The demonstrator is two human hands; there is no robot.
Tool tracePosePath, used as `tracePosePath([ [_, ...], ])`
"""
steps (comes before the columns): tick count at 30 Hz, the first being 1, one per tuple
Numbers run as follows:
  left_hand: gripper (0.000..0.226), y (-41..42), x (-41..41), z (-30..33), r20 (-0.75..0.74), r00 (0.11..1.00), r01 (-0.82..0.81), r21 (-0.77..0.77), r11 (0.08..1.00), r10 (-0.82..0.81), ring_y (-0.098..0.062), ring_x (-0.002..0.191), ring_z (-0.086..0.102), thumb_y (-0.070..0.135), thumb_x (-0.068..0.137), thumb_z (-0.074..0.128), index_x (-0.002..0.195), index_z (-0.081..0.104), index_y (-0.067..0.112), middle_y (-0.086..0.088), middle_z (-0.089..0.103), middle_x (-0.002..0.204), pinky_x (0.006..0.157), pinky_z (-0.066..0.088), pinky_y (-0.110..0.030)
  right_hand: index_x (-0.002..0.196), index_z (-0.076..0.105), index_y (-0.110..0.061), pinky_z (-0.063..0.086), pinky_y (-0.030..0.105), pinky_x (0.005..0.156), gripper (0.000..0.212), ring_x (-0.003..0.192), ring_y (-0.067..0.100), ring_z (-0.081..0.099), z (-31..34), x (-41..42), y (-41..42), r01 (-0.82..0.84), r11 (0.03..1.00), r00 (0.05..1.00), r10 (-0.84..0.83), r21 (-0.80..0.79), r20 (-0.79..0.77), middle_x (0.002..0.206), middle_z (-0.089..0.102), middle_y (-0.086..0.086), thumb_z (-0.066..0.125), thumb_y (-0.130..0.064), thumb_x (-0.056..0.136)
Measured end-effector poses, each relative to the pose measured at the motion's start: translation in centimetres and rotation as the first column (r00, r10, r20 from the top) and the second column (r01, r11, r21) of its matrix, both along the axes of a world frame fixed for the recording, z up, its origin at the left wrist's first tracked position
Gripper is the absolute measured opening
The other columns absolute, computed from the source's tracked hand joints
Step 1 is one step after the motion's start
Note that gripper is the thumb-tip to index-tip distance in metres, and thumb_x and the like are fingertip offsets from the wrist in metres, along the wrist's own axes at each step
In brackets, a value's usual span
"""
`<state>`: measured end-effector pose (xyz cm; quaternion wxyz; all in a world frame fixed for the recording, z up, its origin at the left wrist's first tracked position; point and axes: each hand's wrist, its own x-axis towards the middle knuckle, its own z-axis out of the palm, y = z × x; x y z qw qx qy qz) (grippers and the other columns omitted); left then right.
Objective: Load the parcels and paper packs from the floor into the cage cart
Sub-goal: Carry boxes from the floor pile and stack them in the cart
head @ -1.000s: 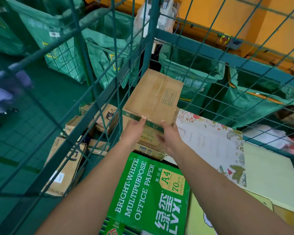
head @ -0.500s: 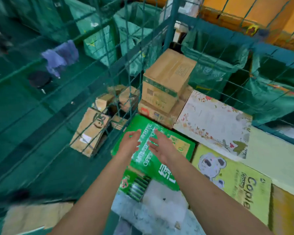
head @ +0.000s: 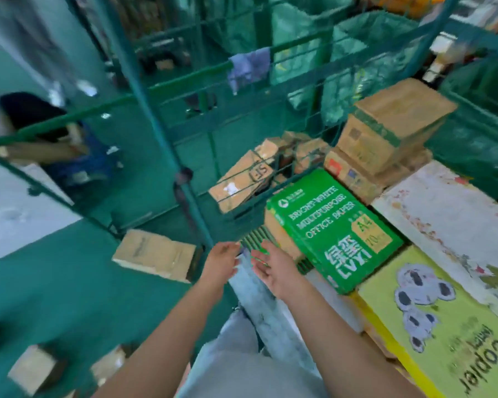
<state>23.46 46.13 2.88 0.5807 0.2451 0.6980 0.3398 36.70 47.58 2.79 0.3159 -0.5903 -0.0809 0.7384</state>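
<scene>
My left hand [head: 220, 264] and my right hand [head: 273, 271] hover empty with relaxed fingers at the near corner of the green cage cart [head: 161, 130]. Inside the cart a brown carton [head: 391, 124] sits on top of another brown box [head: 360, 173] at the far corner. Beside it lie a green A4 paper box [head: 334, 228], a floral pack [head: 454, 222] and a yellow koala copier box [head: 443, 311]. A brown parcel [head: 156, 254] lies on the green floor just left of my hands. Two smaller parcels [head: 32, 369] lie on the floor at the bottom left.
Several brown parcels [head: 242, 179] are piled on the floor beyond the cart's mesh wall. Green mail sacks [head: 354, 61] hang behind. A purple cloth [head: 249, 67] drapes over a rail. A person in blue [head: 78, 156] crouches at the left next to a white sheet [head: 15, 214].
My hands let go of the brown carton, which now rests on the stack, and drew back toward me. My view swung left and down toward the floor.
</scene>
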Motion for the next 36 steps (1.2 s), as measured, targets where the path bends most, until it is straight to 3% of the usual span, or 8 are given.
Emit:
tracePosePath([
  [2,0.008,-2.1,-2.3,0.0,-0.015,0.999,-0.051,-0.010,0.999,0.051,-0.011,0.067,0.056,0.025,0.096,0.058,0.090,0.058,0.020,-0.001,0.057,0.083,0.070,0.045,-0.029,0.103,0.060,-0.020,0.052,0.032,0.092,0.014,0.088,0.016,0.063,-0.3,-2.2,-1.3,-0.069,0.997,0.998,0.069,-0.020,-0.006,0.100,0.069,0.004,0.056,-0.033,0.105],
  [5,0.008,-5.0,-5.8,0.2,-0.024,0.982,-0.189,-0.013,0.982,0.188,-0.013,0.080,0.059,0.021,0.101,0.055,0.093,0.058,0.020,0.001,0.058,0.088,0.075,0.047,-0.029,0.102,0.062,-0.018,0.053,0.027,0.077,0.013,0.090,0.018,0.065,-0.3,-5.7,-2.6,-0.182,0.982,0.983,0.182,-0.041,-0.008,0.101,0.071,0.005,0.060,-0.030,0.103],
  [9,0.012,-8.1,-10.8,-0.2,-0.007,0.929,-0.369,-0.032,0.929,0.369,-0.018,0.087,0.059,0.019,0.102,0.054,0.110,0.061,0.014,-0.003,0.060,0.097,0.069,0.047,-0.025,0.101,0.063,-0.017,0.051,0.027,0.071,0.010,0.085,0.018,0.063,-0.2,-10.6,-3.2,-0.335,0.941,0.941,0.336,-0.042,0.026,0.101,0.070,0.007,0.060,-0.027,0.103],
  [16,0.017,-11.9,-18.8,-1.9,0.028,0.787,-0.611,-0.093,0.786,0.616,-0.019,0.089,0.061,0.018,0.103,0.051,0.116,0.061,0.012,-0.002,0.063,0.100,0.067,0.048,-0.025,0.112,0.064,-0.016,0.053,0.029,0.073,0.019,0.090,0.018,0.066,-1.5,-20.6,-4.0,-0.595,0.801,0.796,0.599,-0.070,0.087,0.107,0.072,0.005,0.060,-0.032,0.103],
  [25,0.008,-11.7,-32.9,-4.3,0.054,0.605,-0.785,-0.128,0.606,0.795,-0.018,0.080,0.055,0.018,0.103,0.053,0.108,0.059,0.014,-0.001,0.058,0.093,0.066,0.043,-0.026,0.115,0.063,-0.015,0.053,0.028,0.072,0.019,0.087,0.018,0.065,-3.0,-36.7,-2.0,-0.773,0.625,0.610,0.779,-0.109,0.144,0.105,0.072,0.005,0.059,-0.031,0.103],
  [30,0.015,-10.6,-41.3,-3.8,0.047,0.548,-0.831,-0.089,0.549,0.835,-0.019,0.101,0.066,0.029,0.103,0.055,0.113,0.060,0.019,-0.002,0.066,0.113,0.083,0.053,-0.032,0.118,0.063,-0.014,0.055,0.029,0.073,0.023,0.087,0.018,0.067,-2.4,-46.1,-0.3,-0.824,0.562,0.545,0.822,-0.074,0.165,0.108,0.073,0.005,0.059,-0.031,0.104],
  [36,0.019,-13.5,-47.9,-3.3,0.041,0.425,-0.902,-0.070,0.427,0.904,-0.018,0.107,0.067,0.031,0.103,0.055,0.117,0.060,0.021,0.000,0.066,0.120,0.095,0.054,-0.038,0.118,0.064,-0.016,0.056,0.030,0.076,0.019,0.092,0.019,0.069,-1.7,-53.7,-2.4,-0.905,0.423,0.412,0.900,-0.054,0.145,0.110,0.073,0.007,0.059,-0.028,0.104],
])
